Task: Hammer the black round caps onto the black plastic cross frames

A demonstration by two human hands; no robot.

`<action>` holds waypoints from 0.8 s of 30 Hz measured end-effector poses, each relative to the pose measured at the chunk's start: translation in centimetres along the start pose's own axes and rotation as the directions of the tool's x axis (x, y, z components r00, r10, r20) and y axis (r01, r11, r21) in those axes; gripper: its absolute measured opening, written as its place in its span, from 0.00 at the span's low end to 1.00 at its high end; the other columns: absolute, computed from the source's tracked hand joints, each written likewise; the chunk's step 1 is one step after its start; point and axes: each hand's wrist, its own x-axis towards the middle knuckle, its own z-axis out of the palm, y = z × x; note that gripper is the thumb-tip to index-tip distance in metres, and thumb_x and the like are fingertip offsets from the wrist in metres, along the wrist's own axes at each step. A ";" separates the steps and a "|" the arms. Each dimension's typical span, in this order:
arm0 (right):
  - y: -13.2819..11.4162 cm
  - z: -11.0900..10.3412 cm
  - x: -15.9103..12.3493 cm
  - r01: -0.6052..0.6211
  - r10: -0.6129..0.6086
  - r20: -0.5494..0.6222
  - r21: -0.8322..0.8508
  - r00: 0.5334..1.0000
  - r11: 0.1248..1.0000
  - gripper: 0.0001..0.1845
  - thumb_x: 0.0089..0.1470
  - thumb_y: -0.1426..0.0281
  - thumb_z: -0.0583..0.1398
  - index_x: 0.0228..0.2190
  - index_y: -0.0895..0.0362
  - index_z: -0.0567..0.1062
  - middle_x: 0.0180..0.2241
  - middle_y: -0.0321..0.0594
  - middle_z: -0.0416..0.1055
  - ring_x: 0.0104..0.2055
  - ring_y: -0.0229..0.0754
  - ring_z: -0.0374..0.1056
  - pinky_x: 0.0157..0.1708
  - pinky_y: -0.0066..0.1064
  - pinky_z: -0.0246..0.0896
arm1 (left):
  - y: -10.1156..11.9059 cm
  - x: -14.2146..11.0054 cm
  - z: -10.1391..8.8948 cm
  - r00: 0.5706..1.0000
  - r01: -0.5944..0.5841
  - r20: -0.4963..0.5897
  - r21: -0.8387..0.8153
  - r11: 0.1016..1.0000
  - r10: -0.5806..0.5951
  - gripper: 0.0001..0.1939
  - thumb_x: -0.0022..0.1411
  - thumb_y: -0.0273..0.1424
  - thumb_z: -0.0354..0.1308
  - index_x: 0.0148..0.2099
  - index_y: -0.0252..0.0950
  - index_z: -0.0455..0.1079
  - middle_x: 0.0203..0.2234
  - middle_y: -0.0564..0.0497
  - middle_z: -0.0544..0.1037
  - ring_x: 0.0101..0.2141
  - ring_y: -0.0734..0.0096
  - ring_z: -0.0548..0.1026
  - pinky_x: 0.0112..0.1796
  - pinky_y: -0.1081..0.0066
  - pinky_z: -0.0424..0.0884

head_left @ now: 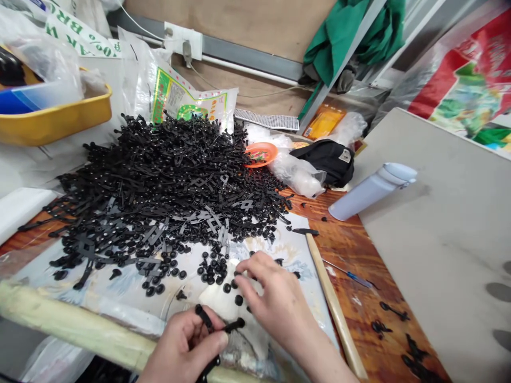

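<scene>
My left hand [181,348] is at the near edge, its fingers [209,340] clamped together on a black plastic strip [233,325] with a round knob at the end. My right hand [279,300] is just beside it, with its fingers [249,271] apart and curved over a scatter of small black knobbed pieces [211,271], though I can't tell if they're touching any. Those pieces lie on a printed white sheet [120,298], next to a white wad [217,298] under my hands. Farther away, a big heap of black plastic parts [159,197] spreads across the sheet and onto the wooden counter [351,239]. An orange plate [261,154] sits at the heap's far right edge, beside a black pouch [327,162] and white plastic bags [295,173]. A yellow tray [51,119] is far left, and a printed sack [187,96] stands behind the heap. To my right, a wooden strip [333,303] runs along the sheet, with a thin blue-handled screwdriver [351,276] and a few black pieces [393,314] on the counter beyond it. Past those, a pale bottle [369,191] lies tilted against a grey board [439,223].
</scene>
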 end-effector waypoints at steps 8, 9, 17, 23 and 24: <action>2.0 0.5 0.9 0.074 -0.079 0.115 0.049 0.990 0.996 0.10 0.51 0.81 0.60 0.32 0.53 0.75 0.33 0.35 0.72 0.39 0.41 0.68 0.38 0.30 0.58 | -0.7 0.2 -0.2 1.000 -0.018 -0.008 0.035 0.999 0.018 0.12 0.48 0.38 0.63 0.29 0.34 0.71 0.16 0.59 0.62 0.20 0.75 0.59 0.24 0.74 0.55; 2.0 0.8 0.9 0.067 -0.072 0.109 0.047 0.991 0.997 0.10 0.52 0.81 0.60 0.31 0.54 0.75 0.32 0.36 0.72 0.39 0.42 0.67 0.38 0.30 0.58 | -0.7 0.2 -0.3 1.000 -0.015 -0.005 0.036 0.999 0.015 0.12 0.49 0.38 0.63 0.29 0.34 0.71 0.16 0.59 0.62 0.20 0.75 0.59 0.24 0.74 0.55; 2.7 0.5 0.4 0.014 -0.024 0.087 0.114 0.996 0.993 0.10 0.53 0.80 0.60 0.32 0.54 0.76 0.33 0.35 0.73 0.37 0.40 0.68 0.38 0.29 0.59 | -0.6 0.1 -0.2 0.999 -0.001 -0.035 0.040 0.999 0.002 0.12 0.48 0.39 0.64 0.29 0.34 0.72 0.16 0.59 0.62 0.21 0.74 0.60 0.24 0.74 0.57; 3.9 -0.4 -1.2 -0.079 0.070 0.052 0.193 0.996 0.978 0.08 0.54 0.78 0.59 0.30 0.54 0.75 0.30 0.35 0.72 0.32 0.40 0.67 0.33 0.30 0.59 | -0.9 0.0 0.0 0.999 -0.011 -0.045 0.021 1.000 0.012 0.13 0.48 0.40 0.64 0.28 0.35 0.73 0.16 0.58 0.63 0.20 0.74 0.59 0.24 0.73 0.56; 4.0 -0.3 -1.6 -0.080 0.070 0.054 0.221 0.996 0.972 0.07 0.54 0.78 0.60 0.29 0.54 0.75 0.29 0.35 0.71 0.31 0.40 0.67 0.32 0.30 0.58 | -1.0 0.0 0.0 0.999 -0.010 -0.048 0.022 1.000 0.011 0.13 0.48 0.40 0.64 0.28 0.35 0.73 0.16 0.58 0.63 0.21 0.74 0.59 0.24 0.74 0.56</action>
